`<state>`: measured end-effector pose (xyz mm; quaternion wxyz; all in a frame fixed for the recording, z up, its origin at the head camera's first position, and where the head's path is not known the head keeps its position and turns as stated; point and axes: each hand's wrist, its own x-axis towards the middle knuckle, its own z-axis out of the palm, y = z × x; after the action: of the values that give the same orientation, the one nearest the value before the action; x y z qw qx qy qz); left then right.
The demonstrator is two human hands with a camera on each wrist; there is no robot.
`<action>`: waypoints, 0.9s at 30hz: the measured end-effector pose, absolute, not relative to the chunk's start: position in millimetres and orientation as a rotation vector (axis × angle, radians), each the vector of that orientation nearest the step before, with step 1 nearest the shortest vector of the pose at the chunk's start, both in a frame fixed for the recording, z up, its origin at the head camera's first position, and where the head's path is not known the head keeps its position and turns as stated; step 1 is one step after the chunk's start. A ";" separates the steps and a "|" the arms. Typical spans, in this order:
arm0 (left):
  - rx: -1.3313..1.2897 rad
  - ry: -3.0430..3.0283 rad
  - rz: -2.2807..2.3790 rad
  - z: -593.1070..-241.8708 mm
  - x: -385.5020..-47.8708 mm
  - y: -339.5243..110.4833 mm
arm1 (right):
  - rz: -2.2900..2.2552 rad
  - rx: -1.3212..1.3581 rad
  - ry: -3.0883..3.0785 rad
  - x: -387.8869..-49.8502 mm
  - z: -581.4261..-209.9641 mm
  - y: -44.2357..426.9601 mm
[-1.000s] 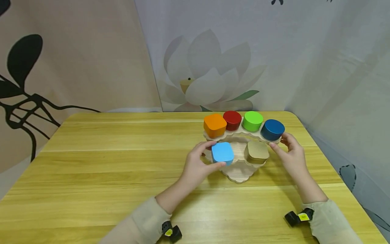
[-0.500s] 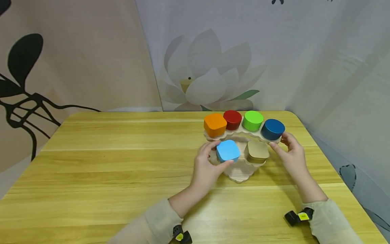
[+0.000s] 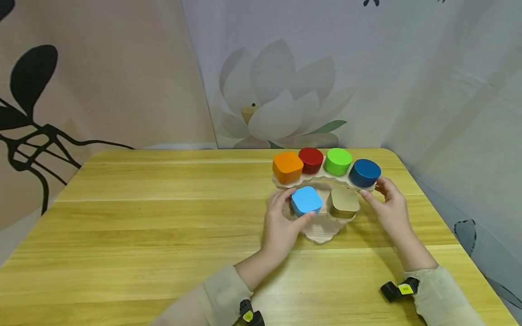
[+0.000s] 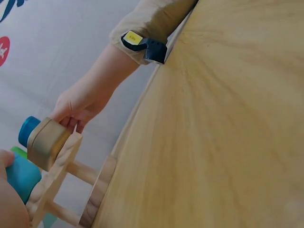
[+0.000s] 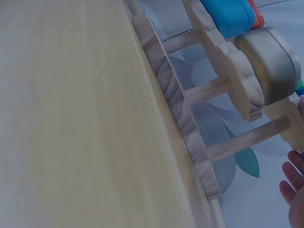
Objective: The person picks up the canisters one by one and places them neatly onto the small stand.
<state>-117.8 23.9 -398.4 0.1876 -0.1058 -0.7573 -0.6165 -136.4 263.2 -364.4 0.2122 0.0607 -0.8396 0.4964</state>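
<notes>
My left hand (image 3: 280, 232) pinches a light blue rounded-square tin (image 3: 306, 200) between thumb and fingers. This tin sits at the left part of the lower shelf of a tiered wooden stand (image 3: 320, 230); whether it bears fully on the shelf I cannot tell. Beside it on that shelf stands a gold tin (image 3: 344, 203), whose lid seam shows in the right wrist view. With thumb in front and fingers behind, my right hand (image 3: 392, 209) grips the right end of the upper shelf, close to a dark blue round tin (image 3: 365, 173).
Along the upper shelf stand an orange tin (image 3: 287, 167), a red tin (image 3: 311, 160) and a green tin (image 3: 338, 161). The stand is near the back right of the wooden table (image 3: 142, 235). A printed curtain (image 3: 285, 68) hangs behind the table's far edge.
The left hand has moved right with the light blue tin, bringing it nearer the gold tin; it moved little in the last half second. The right hand has stayed at the shelf end.
</notes>
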 end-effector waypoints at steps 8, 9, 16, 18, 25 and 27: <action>-0.303 -2.164 -1.700 -397.3 -120.4 25.8 | 1.352 0.142 -2.348 -149.9 -381.9 276.6; -0.304 -2.167 -1.701 -397.4 -120.5 25.8 | 1.347 0.143 -2.348 -151.4 -383.9 277.9; -0.310 -2.182 -1.696 -395.9 -119.9 24.0 | 1.346 0.155 -2.343 -148.0 -378.2 273.8; -0.313 -2.186 -1.690 -395.5 -119.4 23.2 | 1.342 0.151 -2.353 -148.5 -379.2 274.6; -0.341 -2.178 -1.752 -394.2 -115.0 14.8 | 1.291 0.131 -2.416 -152.9 -387.1 282.4; -0.348 -2.188 -1.769 -393.8 -113.2 9.6 | 1.266 0.140 -2.427 -152.2 -385.2 282.7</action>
<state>-113.2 9.6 -393.8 0.1526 -0.1213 -0.7628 -0.6165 -152.2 282.7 -385.2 0.1989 0.0500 -0.8678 0.4525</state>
